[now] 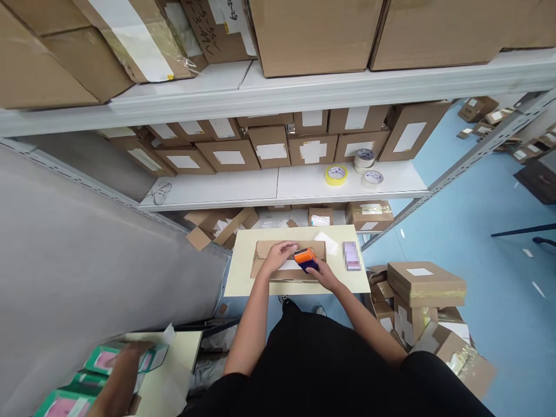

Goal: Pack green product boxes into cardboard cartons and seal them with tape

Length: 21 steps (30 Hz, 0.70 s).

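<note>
On the small cream table [241, 246] before me lies a long cardboard box [264, 271] with a pale label or paper strip on it. My right hand [321, 273] is wrapped around an orange and dark-blue box-shaped item [306, 259], held tilted above the cardboard; its exact kind does not show. Just left of that item, my left hand [280, 256] is over the box with its fingers stretched out and slightly bent, holding nothing that I can see. Whether its fingertips touch the cardboard is unclear. A white paper [326, 242] lies behind the right end of the box.
A blurred purple stack [351, 256] sits at the table's right. Shelves ahead carry boxes [228, 156], yellow tape [336, 175] and pale tape rolls [372, 178]. Cartons [425, 284] are piled on the right. Another person's arm [119, 376] reaches over green packages [69, 402] at lower left.
</note>
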Available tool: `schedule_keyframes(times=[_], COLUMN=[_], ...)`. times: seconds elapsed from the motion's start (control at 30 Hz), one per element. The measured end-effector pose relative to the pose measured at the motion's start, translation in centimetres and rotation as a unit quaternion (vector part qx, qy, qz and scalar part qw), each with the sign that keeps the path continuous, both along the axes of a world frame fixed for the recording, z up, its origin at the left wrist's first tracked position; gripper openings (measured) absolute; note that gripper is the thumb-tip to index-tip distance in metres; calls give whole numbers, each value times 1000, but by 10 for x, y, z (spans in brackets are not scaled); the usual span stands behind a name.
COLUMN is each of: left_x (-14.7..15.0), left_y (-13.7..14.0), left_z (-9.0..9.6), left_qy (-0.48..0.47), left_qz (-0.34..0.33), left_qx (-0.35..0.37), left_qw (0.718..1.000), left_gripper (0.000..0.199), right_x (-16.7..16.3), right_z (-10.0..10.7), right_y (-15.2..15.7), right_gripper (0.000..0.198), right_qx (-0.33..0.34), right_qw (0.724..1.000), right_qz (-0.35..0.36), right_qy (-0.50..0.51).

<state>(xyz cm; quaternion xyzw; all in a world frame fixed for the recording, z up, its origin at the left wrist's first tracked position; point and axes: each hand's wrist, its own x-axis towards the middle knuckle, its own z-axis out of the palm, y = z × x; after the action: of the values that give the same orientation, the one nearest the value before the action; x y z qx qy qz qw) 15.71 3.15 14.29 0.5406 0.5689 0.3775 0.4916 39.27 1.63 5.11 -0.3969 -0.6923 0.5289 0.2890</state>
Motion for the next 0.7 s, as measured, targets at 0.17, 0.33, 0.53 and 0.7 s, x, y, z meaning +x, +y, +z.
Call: schedule_keyframes(times=[0.17, 0.33, 0.53, 0.7], left_x=[-2, 3, 8, 12], left_y=[8, 3, -4, -7], left_z=[11, 20, 23, 26], left_qy=[5, 56, 40, 67], left_qz=[-53, -11, 36, 62], left_qx=[-22, 32, 17, 62], left_qw=[998, 998, 998, 994], left_gripper=[41, 29, 27, 24], right_x=[-1, 3, 15, 14], right_z=[2, 17, 40, 45], right_y=[-1, -1, 2, 0], right_gripper=[54, 51, 57, 51], right_qx=[5, -2, 12, 17], right_qw=[1000, 1000, 999, 998], right_qz=[10, 13, 21, 10], right_qy=[10, 28, 39, 60])
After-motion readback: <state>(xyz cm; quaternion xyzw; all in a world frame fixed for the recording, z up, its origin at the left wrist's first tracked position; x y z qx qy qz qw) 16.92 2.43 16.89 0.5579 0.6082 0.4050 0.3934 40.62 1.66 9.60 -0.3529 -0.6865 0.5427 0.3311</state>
